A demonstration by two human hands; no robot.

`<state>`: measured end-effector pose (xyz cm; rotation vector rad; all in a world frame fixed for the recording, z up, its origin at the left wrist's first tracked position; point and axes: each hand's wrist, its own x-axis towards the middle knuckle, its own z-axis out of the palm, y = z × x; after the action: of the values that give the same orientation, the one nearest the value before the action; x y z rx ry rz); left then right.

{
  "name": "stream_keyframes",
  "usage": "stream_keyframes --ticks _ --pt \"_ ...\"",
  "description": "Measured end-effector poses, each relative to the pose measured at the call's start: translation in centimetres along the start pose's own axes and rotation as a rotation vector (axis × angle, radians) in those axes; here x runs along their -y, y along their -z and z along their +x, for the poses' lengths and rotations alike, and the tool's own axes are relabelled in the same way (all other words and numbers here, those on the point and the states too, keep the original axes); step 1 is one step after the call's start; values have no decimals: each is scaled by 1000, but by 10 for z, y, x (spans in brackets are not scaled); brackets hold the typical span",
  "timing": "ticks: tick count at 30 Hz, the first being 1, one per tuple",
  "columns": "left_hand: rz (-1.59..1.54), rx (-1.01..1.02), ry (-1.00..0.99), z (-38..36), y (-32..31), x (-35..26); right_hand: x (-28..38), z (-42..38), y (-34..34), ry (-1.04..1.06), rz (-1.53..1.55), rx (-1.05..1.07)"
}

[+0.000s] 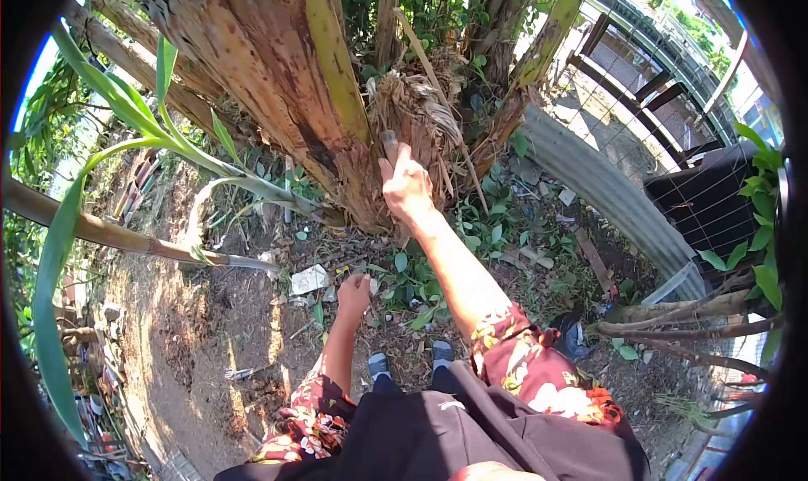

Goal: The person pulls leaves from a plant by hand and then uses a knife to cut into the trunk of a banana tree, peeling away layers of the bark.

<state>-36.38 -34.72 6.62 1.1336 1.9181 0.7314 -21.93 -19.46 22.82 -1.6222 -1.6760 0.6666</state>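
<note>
My right hand reaches forward, its fingers wrapped round a short, greyish, blade-like piece; most of it is hidden in the grip. It is held against a cut, shredded banana stump. Just left of the stump leans a thick brown banana trunk with peeling sheaths. My left hand hangs lower, over the littered soil, with its fingers curled in. Whether anything is inside it I cannot make out.
A young banana shoot slants out left of the trunk, above a long pole. Pale stone chunks lie on the soil. Along the right run a corrugated metal sheet and wire fencing; cut branches lie lower right.
</note>
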Motion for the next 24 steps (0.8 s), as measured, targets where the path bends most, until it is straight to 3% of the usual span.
stream_keyframes --ticks 6,10,12,18,21,24 --pt "-16 12 29 15 -1 24 -8 14 -19 -235 -53 -81" --pt "5 63 74 6 4 1 -24 1 -28 -255 10 -206" --pt "-84 46 -3 14 -2 11 -38 -1 -18 -241 -11 -277" --pt "-9 81 48 4 -12 2 -121 -16 48 -224 -42 -570" --pt "32 127 12 -4 -24 -1 -188 -37 101 -478 -128 -666" --pt "80 138 -21 -4 -47 2 -273 -78 141 -861 -93 -750"
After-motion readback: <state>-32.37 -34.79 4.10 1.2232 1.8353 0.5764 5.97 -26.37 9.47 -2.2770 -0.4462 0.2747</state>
